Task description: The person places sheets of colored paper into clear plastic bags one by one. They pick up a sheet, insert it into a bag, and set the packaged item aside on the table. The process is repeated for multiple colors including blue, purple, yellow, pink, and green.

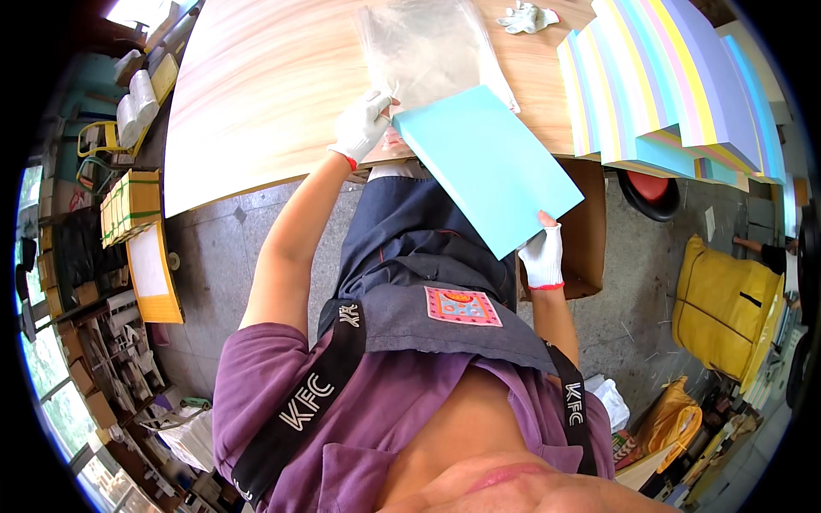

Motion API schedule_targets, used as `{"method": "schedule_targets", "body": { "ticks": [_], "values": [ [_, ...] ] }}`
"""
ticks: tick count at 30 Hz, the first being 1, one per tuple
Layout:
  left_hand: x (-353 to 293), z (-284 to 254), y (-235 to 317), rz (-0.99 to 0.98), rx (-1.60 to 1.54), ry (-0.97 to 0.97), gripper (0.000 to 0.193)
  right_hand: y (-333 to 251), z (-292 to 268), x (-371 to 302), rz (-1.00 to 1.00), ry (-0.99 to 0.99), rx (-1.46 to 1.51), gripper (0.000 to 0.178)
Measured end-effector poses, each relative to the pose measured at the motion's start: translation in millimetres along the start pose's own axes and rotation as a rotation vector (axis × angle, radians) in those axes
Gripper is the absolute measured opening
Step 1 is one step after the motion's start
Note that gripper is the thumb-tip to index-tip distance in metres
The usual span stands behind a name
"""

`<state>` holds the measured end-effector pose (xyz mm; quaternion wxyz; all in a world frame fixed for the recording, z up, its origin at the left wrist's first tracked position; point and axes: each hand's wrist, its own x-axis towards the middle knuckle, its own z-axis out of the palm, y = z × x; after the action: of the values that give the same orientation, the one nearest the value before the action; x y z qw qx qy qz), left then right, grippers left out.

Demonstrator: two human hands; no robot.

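A light blue stack of paper (487, 167) is tilted above the table's near edge, over my lap. My right hand (542, 256), in a white glove with bare fingertips, grips its near right corner, thumb on top. My gloved left hand (361, 126) is closed at the stack's far left corner, its fingers pinching what looks like the edge of a clear plastic bag. More clear plastic bags (419, 47) lie in a flat pile beyond the paper, which partly covers them. How far the paper reaches into a bag cannot be made out.
Tall stacks of pastel paper (658, 77) stand on the table's right side. A spare glove (527, 17) lies at the far edge of the wooden table (256, 85). Below are a cardboard box (588, 231), a black stool (648, 195) and a yellow bundle (725, 303).
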<state>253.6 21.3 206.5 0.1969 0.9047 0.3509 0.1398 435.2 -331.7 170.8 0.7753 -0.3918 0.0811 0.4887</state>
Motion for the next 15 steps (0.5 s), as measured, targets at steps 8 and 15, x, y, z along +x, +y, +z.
{"method": "schedule_targets", "body": {
  "ticks": [8, 15],
  "values": [
    [-13, 15, 3, 0.224, -0.158, 0.123, 0.039, 6, -7, 7, 0.007, -0.093, 0.042, 0.039],
    [-61, 42, 39, 0.178, -0.314, 0.291, 0.053, 5, 16, -5, -0.058, -0.071, 0.027, 0.042]
  ]
}}
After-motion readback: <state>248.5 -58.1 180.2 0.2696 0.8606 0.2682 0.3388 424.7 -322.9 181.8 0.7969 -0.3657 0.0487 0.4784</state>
